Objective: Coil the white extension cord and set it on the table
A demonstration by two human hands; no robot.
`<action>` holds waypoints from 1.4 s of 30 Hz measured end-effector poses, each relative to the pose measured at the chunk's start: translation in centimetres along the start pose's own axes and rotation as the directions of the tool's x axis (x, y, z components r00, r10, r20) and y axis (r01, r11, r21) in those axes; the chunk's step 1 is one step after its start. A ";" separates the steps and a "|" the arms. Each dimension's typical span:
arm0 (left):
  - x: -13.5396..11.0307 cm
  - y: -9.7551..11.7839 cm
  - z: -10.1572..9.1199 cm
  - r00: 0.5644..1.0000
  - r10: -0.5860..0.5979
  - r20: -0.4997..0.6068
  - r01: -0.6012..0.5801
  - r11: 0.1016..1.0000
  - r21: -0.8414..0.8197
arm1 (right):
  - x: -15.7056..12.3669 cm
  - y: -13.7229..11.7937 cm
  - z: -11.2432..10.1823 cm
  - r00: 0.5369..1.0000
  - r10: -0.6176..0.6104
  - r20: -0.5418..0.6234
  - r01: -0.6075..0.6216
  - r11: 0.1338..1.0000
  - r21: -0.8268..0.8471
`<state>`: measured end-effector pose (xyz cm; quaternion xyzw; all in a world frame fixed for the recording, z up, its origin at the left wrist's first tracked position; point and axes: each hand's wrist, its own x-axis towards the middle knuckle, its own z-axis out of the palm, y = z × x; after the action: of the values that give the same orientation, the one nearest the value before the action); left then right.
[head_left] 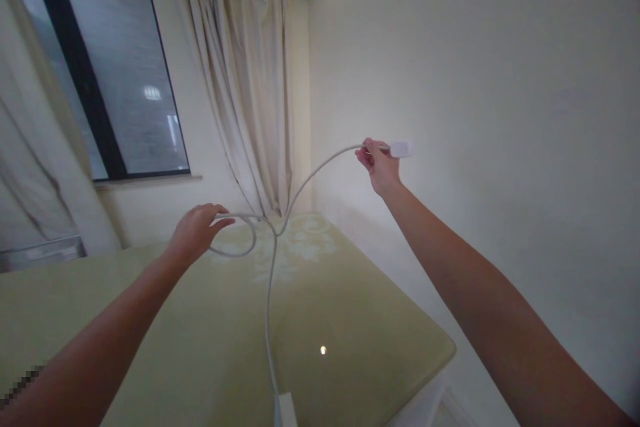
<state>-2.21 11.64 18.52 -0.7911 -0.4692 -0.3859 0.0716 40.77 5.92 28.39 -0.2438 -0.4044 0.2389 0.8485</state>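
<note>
A pale cable [271, 307] runs between my two hands in loose curves. My left hand [199, 228] is closed on a loop of it, thumb against fingers, over the left-middle of the tabletop. Higher up and to the right, my right hand [380, 163] pinches the same cable near its end. A white plug [401, 149] sticks out beyond those fingers, seen against the wall. From the loops the cable drops toward me to a white block-shaped piece [287, 408], cut off by the bottom of the picture.
Under the hands lies a yellow-green tabletop [350, 293] with a pale floral pattern at its far corner. A bare wall [475, 80] borders it on the right. Behind are beige curtains [250, 67] and a dark-framed window [120, 80].
</note>
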 end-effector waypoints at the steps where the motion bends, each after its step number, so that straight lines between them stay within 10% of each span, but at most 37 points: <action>1: -0.4 0.1 0.4 0.998 0.054 0.017 -0.054 0.998 0.018 | -1.0 0.2 0.3 0.998 -0.054 0.043 0.056 0.996 -0.064; 4: -2.1 0.7 1.3 0.994 0.099 0.054 -0.098 0.995 -0.018 | -4.2 0.8 0.9 0.963 -0.167 0.210 0.222 0.936 -0.272; 7: -4.0 1.4 2.1 0.984 -0.171 0.054 0.180 0.951 -0.252 | -7.6 1.5 0.6 0.884 -0.219 0.412 0.407 0.794 -0.452; 10: -6.2 1.6 3.5 0.856 -0.495 0.153 0.497 0.700 -0.513 | -11.3 2.9 -0.5 0.759 -0.211 0.615 0.600 0.594 -0.536; 15: -11.0 0.1 6.5 0.696 -0.697 0.173 0.612 0.451 -0.650 | -17.7 7.2 -3.4 0.526 0.026 0.850 0.792 0.349 -0.501; 22: -17.4 -3.1 8.0 0.516 -0.852 0.086 0.726 0.382 -0.571 | -23.6 13.5 -6.0 0.692 0.247 0.678 0.417 0.630 -0.655; 26: -19.2 -3.2 7.9 0.567 -0.823 -0.026 0.740 0.523 -0.423 | -24.5 15.3 -5.5 0.803 0.466 0.372 -0.057 0.681 -0.730; 29: -19.2 -1.0 8.6 0.785 -0.605 -0.136 0.563 0.787 -0.252 | -24.4 15.3 -4.4 0.772 0.571 0.280 -0.238 0.667 -0.706; 32: -18.3 3.1 10.1 0.988 -0.144 -0.060 0.135 0.983 -0.126 | -24.0 14.3 -2.3 0.699 0.657 0.282 -0.427 0.700 -0.572; 34: -17.2 5.8 11.2 0.999 0.052 0.007 -0.051 0.993 -0.104 | -23.6 12.9 -0.7 0.624 0.691 0.366 -0.539 0.719 -0.439; 37: -15.5 7.6 12.0 1.000 -0.015 -0.022 0.014 1.000 -0.024 | -22.2 9.8 1.1 0.557 0.633 0.537 -0.605 0.753 -0.260; 42: -14.0 4.0 11.0 0.903 -0.410 0.128 0.429 0.845 -0.319 | -18.3 5.3 -0.6 0.777 0.426 0.463 -0.435 0.896 -0.094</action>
<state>3.32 5.02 2.45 -0.6801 -0.5588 -0.4452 -0.1646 29.91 -1.16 14.41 -0.2562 -0.5297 0.4819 0.6492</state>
